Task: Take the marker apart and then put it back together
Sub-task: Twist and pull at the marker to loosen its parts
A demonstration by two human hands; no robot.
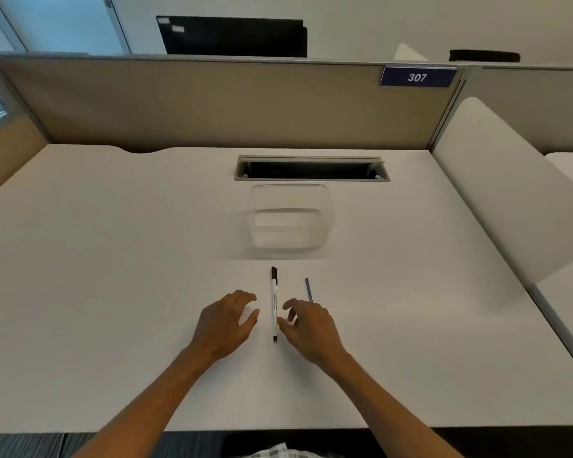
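A white marker [274,302] with a black cap at its far end and a black tail lies lengthwise on the white desk [113,259], whole and capped. My left hand [227,320] hovers just left of it, fingers curled and apart, holding nothing. My right hand [308,325] is just right of it with fingers spread; its thumb tip is at or very near the marker's barrel, without a grip on it.
A thin blue pen [308,289] lies right of the marker, its near end hidden behind my right hand. A clear plastic container [290,223] stands beyond the marker. Behind that is an open cable slot [311,169], then a partition wall [212,104].
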